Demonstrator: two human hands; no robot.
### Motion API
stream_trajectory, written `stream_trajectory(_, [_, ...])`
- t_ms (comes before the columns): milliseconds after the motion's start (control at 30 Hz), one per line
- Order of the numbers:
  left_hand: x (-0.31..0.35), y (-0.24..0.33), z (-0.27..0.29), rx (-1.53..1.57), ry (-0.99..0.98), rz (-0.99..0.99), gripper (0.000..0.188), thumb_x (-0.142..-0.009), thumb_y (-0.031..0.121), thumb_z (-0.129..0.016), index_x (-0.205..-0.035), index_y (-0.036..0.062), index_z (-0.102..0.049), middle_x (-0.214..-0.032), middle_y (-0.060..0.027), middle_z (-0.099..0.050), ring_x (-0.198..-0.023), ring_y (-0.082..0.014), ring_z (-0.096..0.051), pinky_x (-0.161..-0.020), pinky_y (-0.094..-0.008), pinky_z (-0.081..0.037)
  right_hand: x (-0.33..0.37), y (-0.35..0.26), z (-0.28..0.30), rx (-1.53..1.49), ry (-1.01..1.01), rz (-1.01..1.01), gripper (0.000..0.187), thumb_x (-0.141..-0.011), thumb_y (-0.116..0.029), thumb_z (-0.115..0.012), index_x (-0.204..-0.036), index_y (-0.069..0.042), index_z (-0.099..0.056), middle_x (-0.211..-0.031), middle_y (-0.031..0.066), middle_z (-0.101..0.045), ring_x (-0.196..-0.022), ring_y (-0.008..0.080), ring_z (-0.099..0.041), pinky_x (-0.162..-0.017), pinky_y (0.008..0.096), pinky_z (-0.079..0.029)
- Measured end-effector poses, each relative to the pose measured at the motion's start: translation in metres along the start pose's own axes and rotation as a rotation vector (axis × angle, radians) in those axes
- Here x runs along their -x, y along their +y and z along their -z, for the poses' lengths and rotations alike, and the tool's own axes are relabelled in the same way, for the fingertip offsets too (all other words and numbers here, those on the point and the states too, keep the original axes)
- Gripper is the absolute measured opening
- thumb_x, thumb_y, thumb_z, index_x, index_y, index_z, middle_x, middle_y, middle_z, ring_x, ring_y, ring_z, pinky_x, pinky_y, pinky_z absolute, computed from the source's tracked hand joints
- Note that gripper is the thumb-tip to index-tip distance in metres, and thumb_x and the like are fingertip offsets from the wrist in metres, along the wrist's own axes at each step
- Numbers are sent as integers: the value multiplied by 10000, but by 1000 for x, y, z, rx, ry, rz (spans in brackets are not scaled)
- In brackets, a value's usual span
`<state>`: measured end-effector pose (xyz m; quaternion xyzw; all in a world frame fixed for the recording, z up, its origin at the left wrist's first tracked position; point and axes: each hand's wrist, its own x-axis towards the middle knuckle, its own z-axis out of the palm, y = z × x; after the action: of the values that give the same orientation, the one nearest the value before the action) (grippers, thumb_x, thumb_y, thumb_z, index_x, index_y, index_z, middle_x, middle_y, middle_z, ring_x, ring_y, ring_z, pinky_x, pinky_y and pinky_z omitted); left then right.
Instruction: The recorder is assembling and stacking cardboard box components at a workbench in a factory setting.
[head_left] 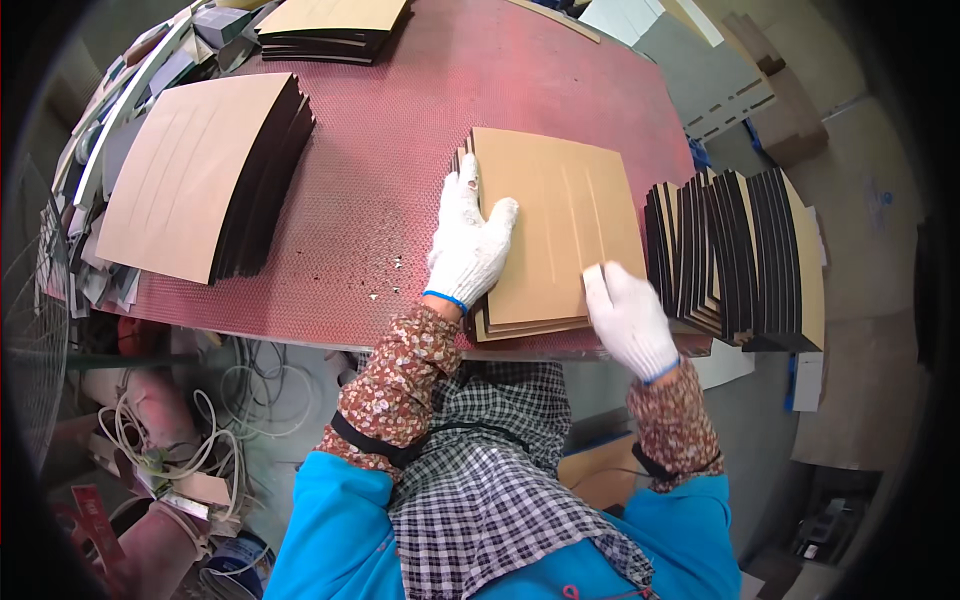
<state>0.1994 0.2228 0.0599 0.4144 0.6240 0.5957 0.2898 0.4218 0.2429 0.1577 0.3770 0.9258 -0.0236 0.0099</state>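
Note:
A stack of tan boards point(530, 220) lies before me near the table's front edge. Its top sheet bears several long, thin, pale lines running away from me. Spread along the stack's left edge, my left hand point(470, 235) in a white knit glove presses on the top sheet, thumb apart from the fingers. Over the right side of the same sheet, my gloved right hand point(630, 312) is closed in a pinch at the near end of one line. A small dark tip shows at its fingertips, too little to name.
Another board stack with dark edges point(180, 180) sits at the table's left, and a further stack point(330, 20) at the far edge. Dark-edged boards point(740, 260) lean in a row on the right. Small scraps point(397, 264) dot the red textured table point(400, 110). Coiled hoses point(210, 430) lie below left.

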Motion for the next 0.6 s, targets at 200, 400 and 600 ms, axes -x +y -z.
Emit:
stream_trajectory(200, [-1,-1,-2,-28,-7,6,810,-974,179,-623,-1604,-98,-196,-1655,-299,-252,-1535,-373,-293,-1261,-409,-251,22,-25,-2,-68,59,36,170,-972,-123,-574,-1091,-15,-630,-877,151,-604,-720,327,-681,-587,460,-567])
stream_trajectory(400, [-2,-13,-7,-108,53,2,822,-949,356,-632,-1621,42,-277,-1623,-327,-284,-1505,-459,-325,-1223,-488,-309,1,-34,-3,-39,111,67,179,-978,-150,-581,-1099,-27,-628,-894,152,-610,-721,332,-680,-607,466,-566])
stream_trajectory(600, [0,-1,-3,-49,18,32,791,-965,181,-634,-1586,-106,-238,-1659,-301,-246,-1529,-379,-303,-1260,-411,-249,-56,-20,-5,-47,89,19,154,-999,-178,-539,-1023,-40,-604,-939,183,-626,-773,397,-669,-684,510,-558])
